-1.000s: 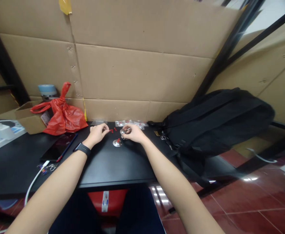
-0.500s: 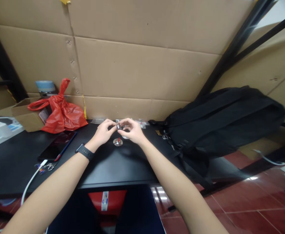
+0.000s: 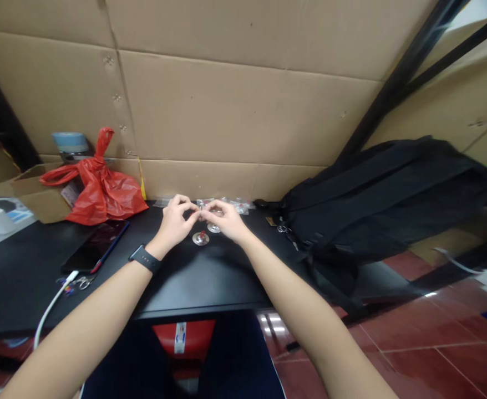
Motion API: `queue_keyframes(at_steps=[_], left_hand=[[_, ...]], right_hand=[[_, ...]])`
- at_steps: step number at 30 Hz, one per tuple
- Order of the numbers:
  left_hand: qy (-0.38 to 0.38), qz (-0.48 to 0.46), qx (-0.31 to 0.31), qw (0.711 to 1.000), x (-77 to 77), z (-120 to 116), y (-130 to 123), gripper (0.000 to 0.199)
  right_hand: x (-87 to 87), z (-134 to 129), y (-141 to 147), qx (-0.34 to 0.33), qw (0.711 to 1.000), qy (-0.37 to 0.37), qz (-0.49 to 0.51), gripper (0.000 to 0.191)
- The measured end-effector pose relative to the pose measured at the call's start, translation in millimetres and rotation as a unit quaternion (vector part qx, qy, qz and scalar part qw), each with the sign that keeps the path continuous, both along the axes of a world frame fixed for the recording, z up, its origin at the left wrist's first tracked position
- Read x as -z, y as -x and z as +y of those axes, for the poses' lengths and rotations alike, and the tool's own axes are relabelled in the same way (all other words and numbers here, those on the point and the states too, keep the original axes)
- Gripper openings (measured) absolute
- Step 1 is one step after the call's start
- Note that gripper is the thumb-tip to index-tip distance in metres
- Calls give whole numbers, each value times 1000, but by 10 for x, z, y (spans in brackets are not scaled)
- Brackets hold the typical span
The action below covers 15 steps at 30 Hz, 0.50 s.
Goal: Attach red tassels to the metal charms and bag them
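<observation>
A cardboard wall [image 3: 243, 116] stands behind a black table [image 3: 206, 288], and a black backpack [image 3: 385, 205] slumps at the right, its straps drooping by the table's edge. Both bare forearms reach in from the bottom corners, where they are cut off, and slant inward until the hands meet over the back part of the table. The left hand [image 3: 177, 219], with a dark watch [image 3: 145, 257] on its wrist, bends its fingers forward, thumb and forefinger drawn close; the right hand [image 3: 227, 223] faces it with fingers curled and thumb pointing left, so the two sets of fingertips come together. Whether anything is pinched there I cannot tell, since the fingers hide it. To the left, a knotted red bag [image 3: 110, 197] keeps its contents hidden, leaning over an open cardboard box [image 3: 41, 205] in which a pale printed item [image 3: 69, 194] shows. A bottle [image 3: 69, 143] with a blue lid rises behind, its lower part covered. A phone [image 3: 97, 246] lies nearer, plugged into a white cable. Clear packets [image 3: 240, 206] with red bits inside lie behind the right hand. Just below the fingertips sits a metal disc [image 3: 201, 240] with a red loop; another disc [image 3: 213, 228] is partly covered by the right hand.
</observation>
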<state>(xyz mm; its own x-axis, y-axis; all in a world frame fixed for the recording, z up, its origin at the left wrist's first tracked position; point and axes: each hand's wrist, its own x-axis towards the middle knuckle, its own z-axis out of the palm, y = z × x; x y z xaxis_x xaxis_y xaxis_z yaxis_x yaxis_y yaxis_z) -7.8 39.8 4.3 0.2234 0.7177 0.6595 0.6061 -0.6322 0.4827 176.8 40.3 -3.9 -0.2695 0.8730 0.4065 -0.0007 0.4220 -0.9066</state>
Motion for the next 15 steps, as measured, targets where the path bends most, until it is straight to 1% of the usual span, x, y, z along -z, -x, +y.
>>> queue_keyframes(at_steps=[3,6,8,11,13,15], left_hand=[[-20,19,-36,999,-35,-46,-14,13],[-30,39,-46,998,-54,-64,-18,11],[-29,38,-37,998,-66,-68,-17,10],[-39,-7,-16,999,-93,-75,-14,15],[-43,-26,5,999,-105,-80,-9,19],[-32,6,29,999,-98,-78,2,19]], right_hand=[[21,26,-17,-35,999,22,-27,44],[33,47,-34,-40,998,-1,-52,40],[35,61,-45,-20,997,-29,-68,33],[39,92,-63,27,992,-77,-99,25],[44,114,-77,50,988,-91,-115,22],[49,129,-91,58,987,-91,-121,19]])
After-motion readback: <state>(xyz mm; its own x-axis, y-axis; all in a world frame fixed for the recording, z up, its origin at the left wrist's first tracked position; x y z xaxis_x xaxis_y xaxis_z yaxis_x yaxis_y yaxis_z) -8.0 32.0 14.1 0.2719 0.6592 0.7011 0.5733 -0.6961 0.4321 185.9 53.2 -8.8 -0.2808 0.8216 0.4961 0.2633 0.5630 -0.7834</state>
